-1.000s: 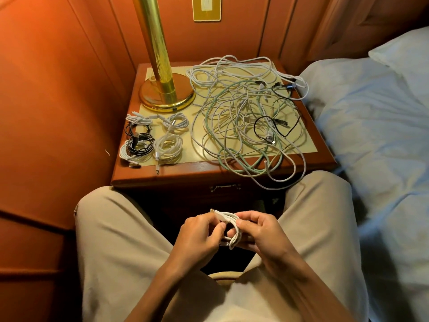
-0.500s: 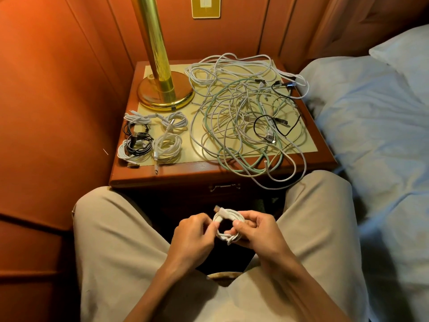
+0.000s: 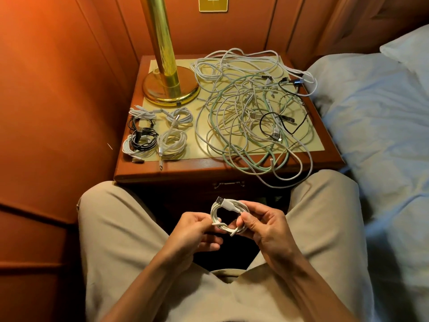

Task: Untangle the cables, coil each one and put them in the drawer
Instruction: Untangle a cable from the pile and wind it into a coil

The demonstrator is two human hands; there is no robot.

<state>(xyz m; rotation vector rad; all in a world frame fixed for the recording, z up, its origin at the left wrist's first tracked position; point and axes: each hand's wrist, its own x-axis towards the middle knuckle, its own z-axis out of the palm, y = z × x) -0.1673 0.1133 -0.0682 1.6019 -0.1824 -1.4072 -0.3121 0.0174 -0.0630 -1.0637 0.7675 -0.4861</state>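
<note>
Both my left hand (image 3: 197, 231) and right hand (image 3: 260, 225) pinch the white coil (image 3: 228, 216); a loosened pinch could let its loops spring apart, undoing it.

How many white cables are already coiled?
5. Four coils on the nightstand's front left: back left, back right, front right, front left partly under a black coil. One coil between left hand and right hand. More may be hidden.

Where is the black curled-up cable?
The black coiled cable lies on the nightstand's front left corner, among white coils, in front of the brass lamp base.
</note>
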